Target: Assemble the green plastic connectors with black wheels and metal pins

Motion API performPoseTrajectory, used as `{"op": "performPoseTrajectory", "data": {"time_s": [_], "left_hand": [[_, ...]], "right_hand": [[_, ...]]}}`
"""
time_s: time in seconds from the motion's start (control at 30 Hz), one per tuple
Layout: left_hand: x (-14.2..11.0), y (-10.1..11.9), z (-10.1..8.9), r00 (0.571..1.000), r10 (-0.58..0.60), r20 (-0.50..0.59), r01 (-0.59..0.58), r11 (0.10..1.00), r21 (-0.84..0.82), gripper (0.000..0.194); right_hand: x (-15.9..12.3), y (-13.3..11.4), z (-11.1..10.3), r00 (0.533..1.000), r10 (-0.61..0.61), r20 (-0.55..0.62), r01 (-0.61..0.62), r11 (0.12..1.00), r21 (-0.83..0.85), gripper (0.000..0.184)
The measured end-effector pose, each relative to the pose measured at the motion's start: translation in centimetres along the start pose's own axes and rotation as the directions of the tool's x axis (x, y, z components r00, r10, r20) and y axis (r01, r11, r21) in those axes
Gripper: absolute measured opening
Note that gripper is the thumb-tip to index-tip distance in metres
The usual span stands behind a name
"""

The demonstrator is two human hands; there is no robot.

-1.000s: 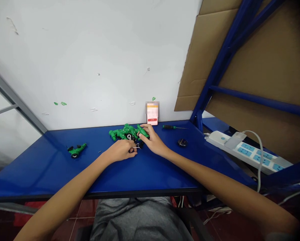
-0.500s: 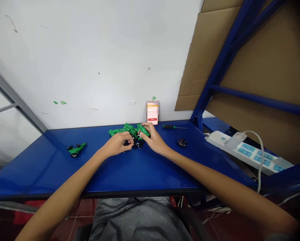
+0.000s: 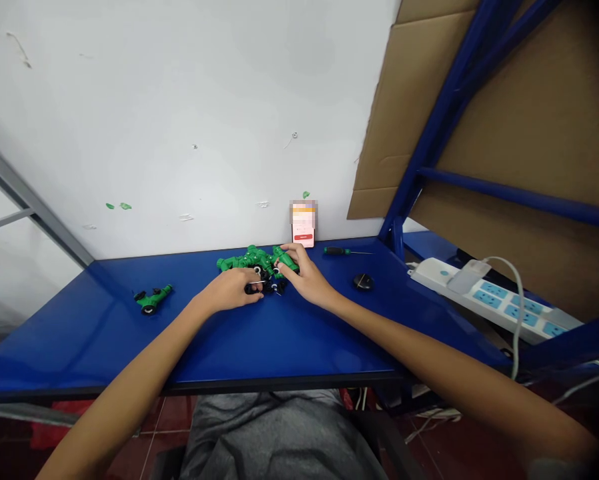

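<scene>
Green plastic toy parts [image 3: 252, 257] lie in a heap at the back middle of the table, with small black wheels [image 3: 275, 287] in front. My left hand [image 3: 229, 290] reaches in from the left at the black pieces, its thumb apart from the fingers. A thin metal rod [image 3: 257, 283] shows at its fingers, seemingly held there. On the right side of the heap, my right hand [image 3: 307, 277] has thumb and fingers around a green toy part [image 3: 285, 259]. Its fingertips partly cover that piece. A green toy vehicle piece with black wheels [image 3: 153, 300] sits apart at the left.
Against the wall leans a lit phone [image 3: 303, 227]. A screwdriver [image 3: 337, 251] and a round black object [image 3: 363, 282] lie right of my hands. Farther right, a white power strip [image 3: 489, 297] with a cable stands beside the blue table [image 3: 259, 347].
My left hand has lowered and opened its thumb away from the fingers, over the black pieces. The rod has shifted slightly left and down with it. My right hand stays on the green part.
</scene>
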State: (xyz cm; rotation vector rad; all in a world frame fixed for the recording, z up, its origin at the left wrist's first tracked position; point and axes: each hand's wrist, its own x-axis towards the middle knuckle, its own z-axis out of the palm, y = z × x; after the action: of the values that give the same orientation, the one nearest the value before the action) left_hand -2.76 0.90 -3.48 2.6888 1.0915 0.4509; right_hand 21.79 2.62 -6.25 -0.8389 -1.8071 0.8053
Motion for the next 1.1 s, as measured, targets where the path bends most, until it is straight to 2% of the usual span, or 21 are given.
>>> {"op": "performPoseTrajectory", "data": {"time_s": [0.1, 0.43, 0.53, 0.6, 0.7, 0.8, 0.87, 0.97, 1.03, 1.1], "left_hand": [[-0.1, -0.3, 0.1, 0.999, -0.028, 0.019, 0.026, 0.997, 0.069, 0.013], [0.0, -0.8, 0.2, 0.999, -0.025, 0.042, 0.023, 0.999, 0.035, 0.011], [0.0, -0.9, 0.0, 0.998, -0.030, 0.048, 0.029, 0.999, 0.036, 0.013], [0.0, -0.9, -0.4, 0.999, -0.033, 0.036, 0.031, 0.999, 0.041, 0.020], [-0.1, -0.2, -1.0, 0.999, -0.043, -0.030, 0.044, 0.998, 0.043, 0.034], [0.1, 0.9, -1.0, 0.985, -0.074, -0.155, 0.075, 0.997, 0.003, 0.045], [0.2, 1.7, -0.6, 0.965, -0.104, -0.243, 0.090, 0.994, -0.067, 0.040], [0.3, 2.5, 0.4, 0.930, -0.137, -0.340, 0.081, 0.981, -0.174, 0.029], [0.3, 2.7, 1.0, 0.919, -0.088, -0.385, 0.028, 0.987, -0.160, 0.034], [0.1, 2.8, 1.4, 0.909, 0.006, -0.418, -0.041, 0.996, -0.075, 0.034]], "right_hand": [[0.0, -0.4, 0.0, 1.000, 0.005, 0.010, -0.005, 1.000, -0.006, 0.037], [0.0, 0.1, 0.0, 1.000, 0.001, 0.003, -0.001, 1.000, -0.002, 0.037], [0.2, 0.2, 0.1, 0.999, 0.040, 0.017, -0.042, 0.996, 0.076, 0.037], [0.2, 0.0, 0.2, 0.992, 0.118, 0.052, -0.125, 0.976, 0.178, 0.035], [0.2, -0.5, 0.1, 0.956, 0.285, 0.073, -0.293, 0.902, 0.316, 0.031], [0.3, -1.0, -0.1, 0.926, 0.374, 0.054, -0.360, 0.831, 0.425, 0.029], [0.3, -1.2, -0.2, 0.922, 0.384, 0.057, -0.364, 0.805, 0.468, 0.028], [0.2, -1.3, 0.0, 0.926, 0.367, 0.088, -0.365, 0.814, 0.452, 0.026], [0.0, -1.3, 0.3, 0.934, 0.340, 0.113, -0.354, 0.832, 0.427, 0.026], [-0.3, -1.4, 0.7, 0.944, 0.311, 0.113, -0.330, 0.851, 0.409, 0.027]]}}
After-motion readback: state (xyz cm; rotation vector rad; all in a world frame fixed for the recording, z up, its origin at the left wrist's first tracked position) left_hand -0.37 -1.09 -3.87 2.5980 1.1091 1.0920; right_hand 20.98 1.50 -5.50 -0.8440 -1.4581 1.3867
